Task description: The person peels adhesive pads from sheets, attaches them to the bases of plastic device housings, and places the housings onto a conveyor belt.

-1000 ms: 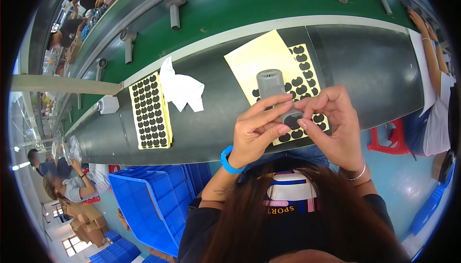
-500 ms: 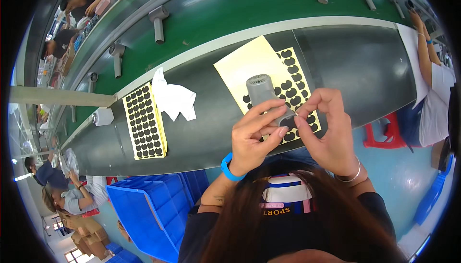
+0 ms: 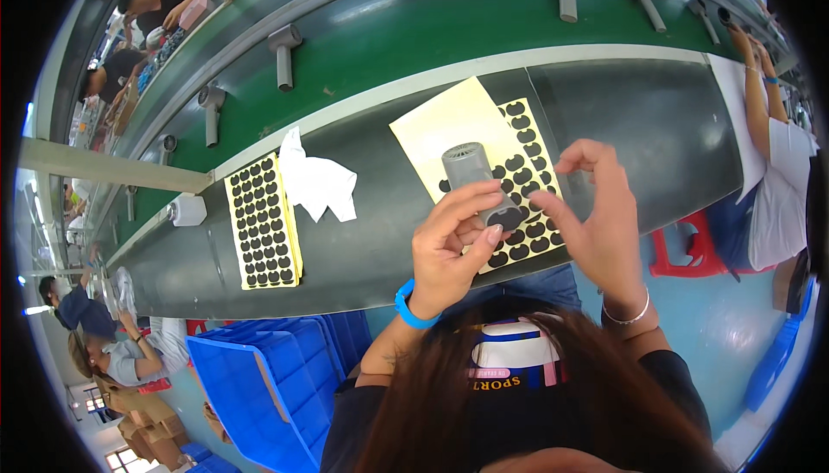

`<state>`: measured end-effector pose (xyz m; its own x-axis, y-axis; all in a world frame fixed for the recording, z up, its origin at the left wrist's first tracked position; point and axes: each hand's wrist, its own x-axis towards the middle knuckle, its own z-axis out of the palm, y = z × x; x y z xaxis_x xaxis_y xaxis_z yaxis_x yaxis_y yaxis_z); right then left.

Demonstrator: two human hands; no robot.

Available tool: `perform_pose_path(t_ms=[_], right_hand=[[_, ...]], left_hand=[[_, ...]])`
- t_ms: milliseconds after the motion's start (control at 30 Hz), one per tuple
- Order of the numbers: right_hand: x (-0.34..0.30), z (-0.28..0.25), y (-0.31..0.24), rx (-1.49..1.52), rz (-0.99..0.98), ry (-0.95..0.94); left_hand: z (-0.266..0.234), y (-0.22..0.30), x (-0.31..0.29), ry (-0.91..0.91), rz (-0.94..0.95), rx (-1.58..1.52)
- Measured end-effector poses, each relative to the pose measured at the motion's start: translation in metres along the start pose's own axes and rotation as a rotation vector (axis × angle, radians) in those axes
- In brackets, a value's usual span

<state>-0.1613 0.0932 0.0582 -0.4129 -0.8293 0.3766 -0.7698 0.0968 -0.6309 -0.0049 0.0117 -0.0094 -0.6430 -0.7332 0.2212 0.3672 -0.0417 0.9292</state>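
My left hand [image 3: 451, 244] is closed around a grey hair dryer body [image 3: 466, 165], its vented round end pointing away from me. A black sticker [image 3: 504, 217] lies on the near end of the dryer, beside my left thumb. My right hand [image 3: 603, 227] is just right of it, with thumb and fingers apart and nothing visible between them. Beneath the dryer lies a yellow sheet of black stickers [image 3: 537, 162], partly hidden by my left hand. A plain pale yellow sheet [image 3: 445, 119] overlaps it on the far side.
Left on the dark bench [image 3: 639, 127] are a stack of sticker sheets [image 3: 263, 222] and a white cloth [image 3: 321, 181]. Beyond a pale rail, more grey dryer bodies [image 3: 284, 57] lie on a green conveyor [image 3: 414, 32]. Blue crates [image 3: 268, 378] stand at lower left; co-workers sit either side.
My right hand has moved right, away from the dryer, and its fingers have spread from a pinch. The black sticker on the dryer's near end now shows more fully.
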Motion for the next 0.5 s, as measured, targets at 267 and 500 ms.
perform_pose_path(t_ms=[267,500], right_hand=[[0.008,0.038,0.040,0.209,0.081,-0.034],[0.007,0.058,0.052,0.224,0.097,-0.202]], left_hand=[[-0.015,0.014,0.003,0.056,-0.047,-0.017],[-0.026,0.017,0.010,0.102,-0.004,0.012]])
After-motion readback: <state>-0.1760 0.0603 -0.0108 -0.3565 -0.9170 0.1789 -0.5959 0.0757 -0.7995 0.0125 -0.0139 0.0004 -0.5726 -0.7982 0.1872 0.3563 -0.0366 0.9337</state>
